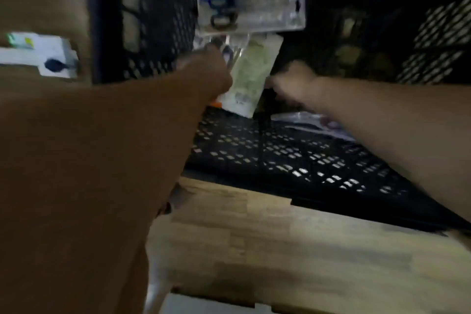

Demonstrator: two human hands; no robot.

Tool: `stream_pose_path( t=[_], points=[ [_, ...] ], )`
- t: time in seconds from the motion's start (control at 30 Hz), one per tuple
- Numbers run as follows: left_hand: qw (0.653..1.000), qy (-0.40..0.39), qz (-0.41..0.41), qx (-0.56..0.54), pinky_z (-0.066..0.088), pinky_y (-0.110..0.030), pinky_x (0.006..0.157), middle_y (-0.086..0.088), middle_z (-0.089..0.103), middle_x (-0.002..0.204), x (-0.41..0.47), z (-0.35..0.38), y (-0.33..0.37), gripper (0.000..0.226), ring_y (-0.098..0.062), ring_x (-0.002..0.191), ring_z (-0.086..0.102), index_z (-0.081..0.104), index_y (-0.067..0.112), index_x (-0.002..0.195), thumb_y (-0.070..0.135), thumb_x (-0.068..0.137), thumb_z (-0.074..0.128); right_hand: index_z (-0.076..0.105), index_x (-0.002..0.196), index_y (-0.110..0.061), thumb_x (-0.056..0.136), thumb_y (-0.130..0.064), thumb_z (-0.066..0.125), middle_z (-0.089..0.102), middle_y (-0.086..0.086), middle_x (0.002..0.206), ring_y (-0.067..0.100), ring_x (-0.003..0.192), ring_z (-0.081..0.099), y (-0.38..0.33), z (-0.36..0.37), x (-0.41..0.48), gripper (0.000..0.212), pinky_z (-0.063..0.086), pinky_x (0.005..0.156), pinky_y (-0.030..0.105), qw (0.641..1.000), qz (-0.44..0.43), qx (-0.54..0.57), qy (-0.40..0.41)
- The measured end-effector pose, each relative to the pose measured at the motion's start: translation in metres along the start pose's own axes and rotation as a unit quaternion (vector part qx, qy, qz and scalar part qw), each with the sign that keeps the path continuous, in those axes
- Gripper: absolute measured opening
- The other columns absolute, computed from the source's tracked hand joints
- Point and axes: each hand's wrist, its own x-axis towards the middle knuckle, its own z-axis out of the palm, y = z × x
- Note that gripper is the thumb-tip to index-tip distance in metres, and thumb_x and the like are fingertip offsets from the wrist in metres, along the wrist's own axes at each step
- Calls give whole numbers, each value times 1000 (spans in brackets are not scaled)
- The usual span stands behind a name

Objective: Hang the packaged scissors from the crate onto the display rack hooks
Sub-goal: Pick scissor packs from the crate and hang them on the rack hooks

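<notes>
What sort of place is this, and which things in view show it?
Probably a shop's stocking area, though the picture is blurred: a black mesh crate, a clear blister pack, a carded pack and a wooden worktop.

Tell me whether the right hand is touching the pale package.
Cannot tell. In the head view the right hand reaches toward the right edge of the package, but motion blur hides whether its fingertips meet it.
</notes>
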Motion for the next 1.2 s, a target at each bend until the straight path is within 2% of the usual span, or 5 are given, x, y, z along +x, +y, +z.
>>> stream_pose_path(
  t=[0.2, 0.5, 0.67, 0.83, 1.2],
  points=[
    [992, 102, 34, 67, 45, -42, 97, -19, 57, 141, 44, 52, 21, 61, -37, 128, 58, 42, 7, 145, 39, 98, 63, 56, 134, -2, 98, -18, 60, 61, 6, 110, 19, 91, 60, 6, 58, 51, 39, 52, 66, 23, 974, 22, 225, 6],
    [994, 93, 40, 47, 40, -37, 83, -13, 58, 138, 27, 10, 8, 64, -34, 122, 58, 45, 15, 143, 56, 94, 55, 73, 118, -15, 96, -22, 59, 73, -5, 104, 16, 89, 72, 5, 32, 13, 27, 61, 81, 30, 976, -37, 214, 32],
    [996, 88, -14, -23, 44, -51, 103, -17, 43, 151, 30, -10, -6, 91, -41, 135, 48, 15, 23, 161, 63, 92, 58, 65, 84, -9, 90, -18, 60, 52, 3, 71, 15, 61, 47, 21, -12, -1, 12, 33, 49, 21, 964, -36, 233, 122],
    [998, 65, -6, 9, 26, -50, 120, -21, 11, 166, 18, 5, 19, 102, -40, 152, 16, 6, 17, 162, 55, 90, 68, 67, 83, -13, 75, -21, 64, 67, 9, 92, 29, 92, 64, 29, -29, -11, 12, 56, 88, 45, 946, 26, 315, 67],
    [946, 143, 147, 250, 37, -38, 79, -18, 65, 121, 44, 46, 42, 56, -36, 113, 61, 55, 8, 125, 55, 97, 61, 70, 114, -16, 98, -34, 55, 78, 11, 108, 28, 100, 74, 45, -41, 8, 28, 56, 92, 44, 907, 44, 392, -147]
  ],
)
